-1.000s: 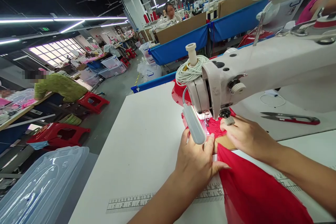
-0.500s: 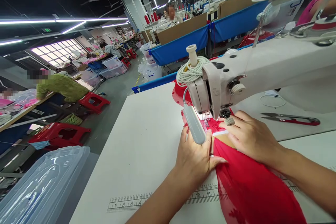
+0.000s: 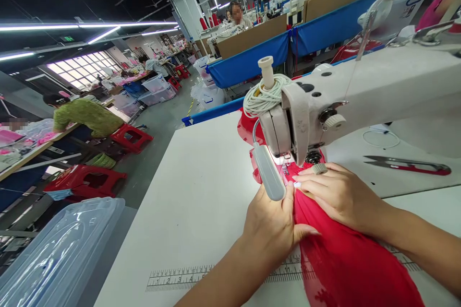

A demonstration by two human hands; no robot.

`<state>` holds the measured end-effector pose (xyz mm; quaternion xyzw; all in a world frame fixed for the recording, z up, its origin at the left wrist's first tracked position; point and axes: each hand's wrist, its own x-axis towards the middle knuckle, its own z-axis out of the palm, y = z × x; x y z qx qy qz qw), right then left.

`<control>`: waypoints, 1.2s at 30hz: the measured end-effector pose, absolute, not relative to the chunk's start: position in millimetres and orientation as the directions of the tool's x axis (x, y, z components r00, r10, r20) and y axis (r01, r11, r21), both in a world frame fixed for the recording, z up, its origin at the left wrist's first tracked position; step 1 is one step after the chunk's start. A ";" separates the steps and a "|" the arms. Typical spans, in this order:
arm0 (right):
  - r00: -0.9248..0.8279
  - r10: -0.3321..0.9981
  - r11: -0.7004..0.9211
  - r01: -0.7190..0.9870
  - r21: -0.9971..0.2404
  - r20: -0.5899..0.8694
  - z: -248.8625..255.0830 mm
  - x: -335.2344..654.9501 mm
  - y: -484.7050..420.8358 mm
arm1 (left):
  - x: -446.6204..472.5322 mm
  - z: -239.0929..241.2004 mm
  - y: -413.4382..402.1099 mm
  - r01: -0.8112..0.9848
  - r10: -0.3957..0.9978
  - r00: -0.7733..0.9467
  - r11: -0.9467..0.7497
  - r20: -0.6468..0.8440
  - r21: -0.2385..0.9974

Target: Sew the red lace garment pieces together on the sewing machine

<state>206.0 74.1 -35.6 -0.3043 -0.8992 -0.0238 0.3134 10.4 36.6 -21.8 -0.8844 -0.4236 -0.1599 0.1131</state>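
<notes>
A piece of sheer red fabric runs from the table's front edge up under the presser foot of a white sewing machine. My left hand lies flat at the fabric's left edge, thumb spread out over it; a small grey lamp hides some of its fingers. On the other side, my right hand rests palm down on the cloth with its fingers stretched toward the presser foot. A small white strip shows between the hands, just in front of the foot.
Thread snips with a red handle lie right of the machine head. A printed ruler crosses the white table. At the lower left stands a lidded clear plastic box. Red stools and people at other tables are beyond.
My right hand's fingers have drawn closer together, and the red fabric now covers most of the beige area seen between the hands. The view has shifted slightly.
</notes>
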 end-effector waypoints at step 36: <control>-0.644 0.612 0.774 0.606 -0.182 0.458 -38.8 205.8 83.9 | 15.5 -19.6 34.1 0.775 0.715 0.632 -0.587 0.298 -0.233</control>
